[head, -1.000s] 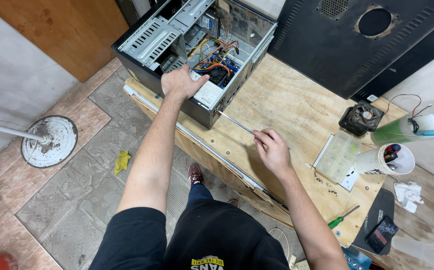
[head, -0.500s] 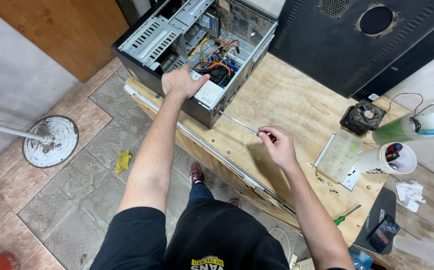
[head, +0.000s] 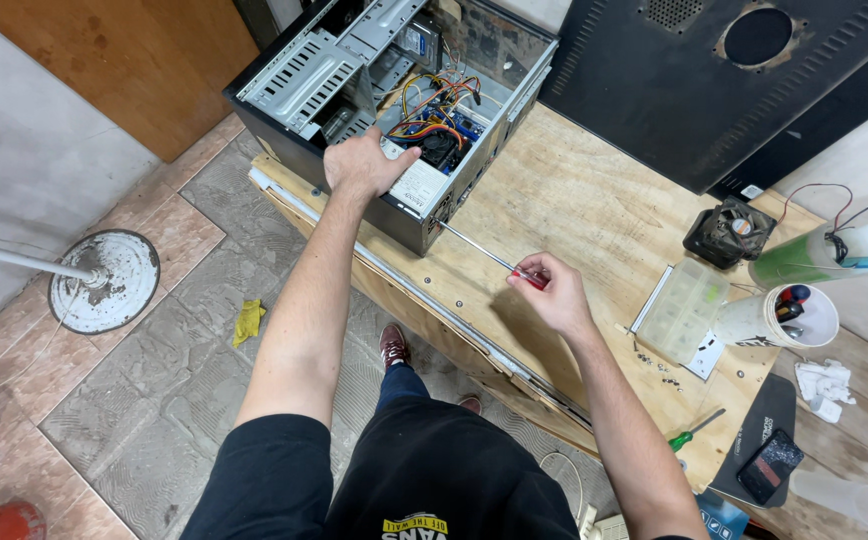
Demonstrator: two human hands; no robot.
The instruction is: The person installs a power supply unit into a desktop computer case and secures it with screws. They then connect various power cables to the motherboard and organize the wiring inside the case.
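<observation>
An open desktop computer case point(head: 294, 85) lies on a plywood workbench point(head: 594, 200), its coloured cables and boards exposed. My left hand point(head: 364, 165) rests on the near upper edge of the case, over a grey metal unit. My right hand point(head: 552, 292) holds a long screwdriver point(head: 484, 255) by its red handle. The thin shaft points left, with its tip against the case's near corner.
A black side panel point(head: 714, 90) leans at the back. A small black fan point(head: 729, 232), a clear parts box point(head: 682, 312), a white cup point(head: 789, 315), a green-handled screwdriver point(head: 692, 430) and a phone point(head: 769, 465) lie at the right. A round stand base point(head: 104, 280) and yellow rag point(head: 249, 322) sit on the tiled floor.
My right hand has moved slightly up and left with the screwdriver, bringing its tip to the case corner. The left hand stays on the case.
</observation>
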